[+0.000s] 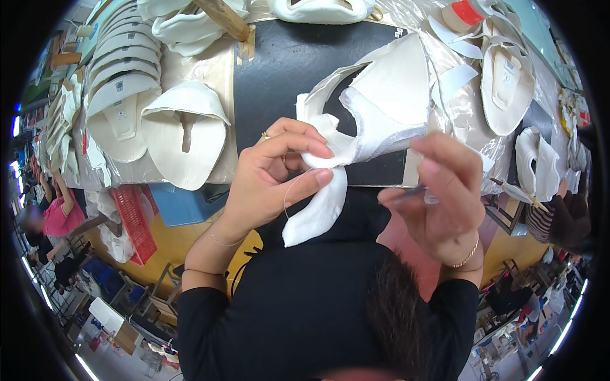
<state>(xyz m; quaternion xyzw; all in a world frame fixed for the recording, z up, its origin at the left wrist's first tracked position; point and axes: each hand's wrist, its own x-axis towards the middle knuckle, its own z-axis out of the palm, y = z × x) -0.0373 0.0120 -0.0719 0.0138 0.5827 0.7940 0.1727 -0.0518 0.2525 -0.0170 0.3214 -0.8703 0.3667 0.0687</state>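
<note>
The white piece is in front of the person, over the near part of a black mat, its far end resting there. The left hand pinches its near edge between thumb and fingers. Below that pinch a white flap hangs down, and a thin loop of thread shows beside the left thumb. The right hand, to the right of the piece, is curled around a slim dark tool, too blurred to tell its kind.

Left of the mat stands a white shell with a slot in it, next to a row of nested shells. Another shell lies to the right, near a jar with a red band; its contents cannot be made out.

Under the table's left side are a red basket and a blue bin; what the bin holds is hidden. White material bunches beside the basket, whether inside it is unclear. A wooden rod is cut off by the upper edge. At far left, a person in pink is small and distorted.
</note>
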